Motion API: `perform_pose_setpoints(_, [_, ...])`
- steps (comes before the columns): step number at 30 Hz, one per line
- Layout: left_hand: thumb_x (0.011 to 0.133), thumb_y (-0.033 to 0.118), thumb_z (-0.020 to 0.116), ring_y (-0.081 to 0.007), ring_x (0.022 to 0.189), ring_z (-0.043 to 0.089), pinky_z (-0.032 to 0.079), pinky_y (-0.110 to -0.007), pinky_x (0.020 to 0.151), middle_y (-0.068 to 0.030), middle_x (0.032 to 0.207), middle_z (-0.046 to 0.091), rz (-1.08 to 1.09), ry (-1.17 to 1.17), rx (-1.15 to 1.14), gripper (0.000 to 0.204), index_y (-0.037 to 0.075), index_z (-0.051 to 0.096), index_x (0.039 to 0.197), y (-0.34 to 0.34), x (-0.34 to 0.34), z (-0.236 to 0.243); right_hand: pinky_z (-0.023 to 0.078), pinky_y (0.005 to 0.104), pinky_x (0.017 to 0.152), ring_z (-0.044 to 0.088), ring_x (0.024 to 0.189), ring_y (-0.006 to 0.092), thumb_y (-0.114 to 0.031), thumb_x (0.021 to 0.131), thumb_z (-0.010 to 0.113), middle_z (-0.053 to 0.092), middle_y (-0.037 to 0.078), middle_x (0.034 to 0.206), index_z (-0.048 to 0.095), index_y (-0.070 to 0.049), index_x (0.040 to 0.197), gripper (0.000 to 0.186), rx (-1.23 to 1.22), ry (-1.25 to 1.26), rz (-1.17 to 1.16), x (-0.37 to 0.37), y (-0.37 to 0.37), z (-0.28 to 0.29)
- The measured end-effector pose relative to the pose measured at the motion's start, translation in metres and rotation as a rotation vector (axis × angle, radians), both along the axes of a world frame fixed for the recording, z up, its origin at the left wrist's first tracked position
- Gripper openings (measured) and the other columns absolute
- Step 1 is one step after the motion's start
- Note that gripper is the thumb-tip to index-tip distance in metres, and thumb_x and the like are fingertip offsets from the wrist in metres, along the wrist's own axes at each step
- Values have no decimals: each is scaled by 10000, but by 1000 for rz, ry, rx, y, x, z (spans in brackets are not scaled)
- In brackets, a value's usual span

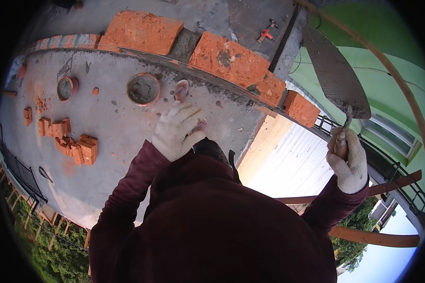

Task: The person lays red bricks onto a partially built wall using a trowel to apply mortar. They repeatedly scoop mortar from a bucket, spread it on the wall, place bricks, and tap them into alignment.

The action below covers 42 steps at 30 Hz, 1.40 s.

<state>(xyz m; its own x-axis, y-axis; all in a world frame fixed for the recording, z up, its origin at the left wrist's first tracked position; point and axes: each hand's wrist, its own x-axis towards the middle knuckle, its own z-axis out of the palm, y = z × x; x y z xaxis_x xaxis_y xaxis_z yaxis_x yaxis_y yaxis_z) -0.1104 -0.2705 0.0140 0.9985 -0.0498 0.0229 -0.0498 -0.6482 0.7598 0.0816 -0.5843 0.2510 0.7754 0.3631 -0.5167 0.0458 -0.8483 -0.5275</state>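
Observation:
My left hand (pixel 177 132), in a pale knit glove, is open with loosely bent fingers above my sandalled feet (pixel 182 88), nothing visible in it. My gloved right hand (pixel 344 158) grips the wooden handle of a mortar-smeared trowel (pixel 333 70), its broad blade raised at the right. Before me runs a low course of red bricks (pixel 229 63) with grey mortar (pixel 186 43) between them and a thin string along it. A round bucket of mortar (pixel 143 89) stands on the concrete floor left of my feet.
A second bucket (pixel 67 87) and loose brick piles (pixel 82 150) lie on the left. Beyond the course lies a small red tool (pixel 264 35). At the right are a green wall (pixel 382 80), steel rebar and bent-looking timbers (pixel 373 236); a railing (pixel 21 174) edges the far left.

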Motion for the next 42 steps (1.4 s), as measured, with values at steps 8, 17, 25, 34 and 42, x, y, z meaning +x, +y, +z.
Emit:
perform_pose_setpoints(8, [1009,570,530,-425,1471,385,325,-445,1216,-288,1558,425,416,896,-248,735,50,481,1525,-23,-281,-182,510,502,702,666,796,420,-210,882,680,648,213,784,578,-21,1025,258,-155,150,650,-138,41,-287])
perform_pose_setpoints(17, [843,706,648,-435,1543,226,240,-628,1211,-223,1673,243,392,1334,84,1021,150,309,1628,38,-346,-293,574,469,897,714,1038,412,-145,918,619,740,229,1079,649,9,1200,323,-462,-138,972,-202,234,-643])
perform_pose_setpoints(25, [829,543,779,-356,1477,402,360,-459,1199,-202,1615,381,1147,797,-366,1074,36,256,1618,223,-219,-472,630,451,781,763,969,348,-137,950,637,747,166,1074,621,27,1238,332,-627,-334,870,-193,483,-779])
perform_pose_setpoints(34, [1032,332,554,-296,1019,684,520,-385,889,-157,1068,728,777,368,-847,365,32,672,1202,178,-147,-539,578,461,912,717,1101,380,-162,905,662,744,199,1144,680,-8,1197,331,-460,34,875,-205,369,-891])
perform_pose_setpoints(42, [1032,193,584,-102,915,633,509,-280,831,-13,977,712,824,375,-876,243,17,692,1160,78,-148,-519,573,456,929,706,1109,398,-103,847,683,726,263,1144,635,19,1175,353,-678,40,687,-182,312,-760])
